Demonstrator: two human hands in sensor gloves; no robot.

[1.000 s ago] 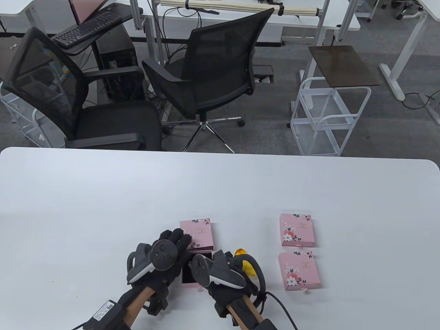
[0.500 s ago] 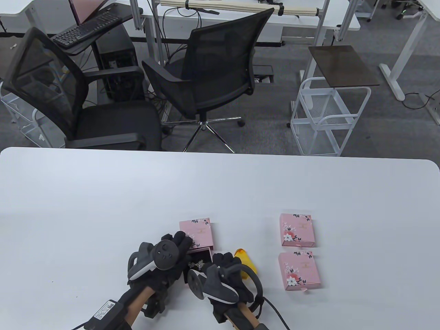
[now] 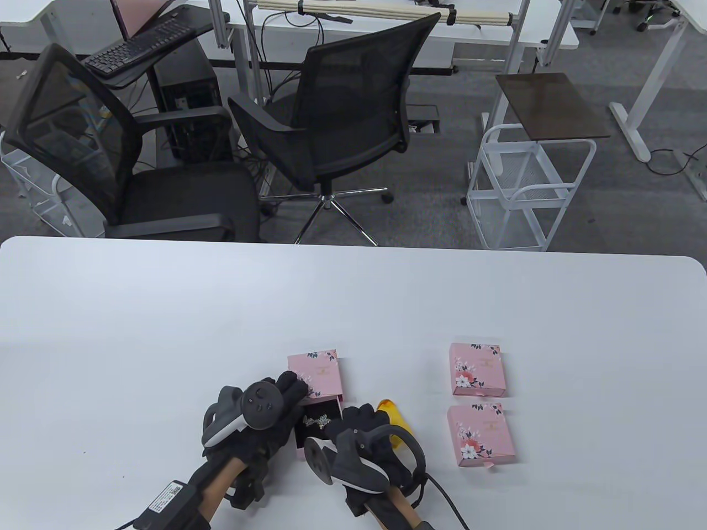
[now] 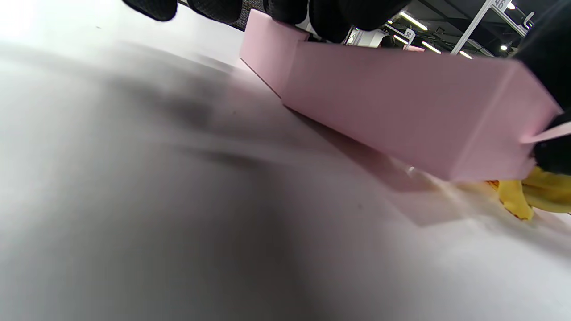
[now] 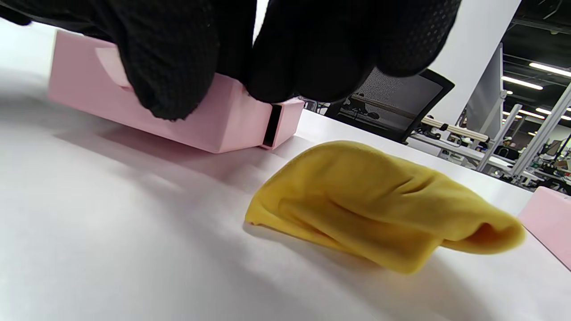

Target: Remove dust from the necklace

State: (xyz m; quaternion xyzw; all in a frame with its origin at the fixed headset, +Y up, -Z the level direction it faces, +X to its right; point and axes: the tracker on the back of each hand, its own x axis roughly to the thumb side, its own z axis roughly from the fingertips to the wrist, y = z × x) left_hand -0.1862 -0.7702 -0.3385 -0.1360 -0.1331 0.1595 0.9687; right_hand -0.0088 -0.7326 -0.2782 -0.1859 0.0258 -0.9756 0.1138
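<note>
The necklace (image 3: 319,420) lies in the black-lined drawer (image 3: 318,428) of a pink box, between the two hands and just ahead of the right hand's knuckles. It looks like a thin chain with a small sparkly pendant: light, limp, likely to snag or tangle, so best lifted by pinching the chain near the pendant rather than scooping. The left hand (image 3: 264,415) reaches forward, palm down, its fingers curled over the box sleeve (image 3: 317,374) just beyond them, steadying it. The right hand (image 3: 362,436) sits palm down just behind the drawer, fingers curled round its near end; the right wrist view shows them pinching the pink edge. The yellow cloth (image 5: 379,214), soft and crumpled, rests on the counter (image 3: 165,331) just right of the right hand, untouched.
</note>
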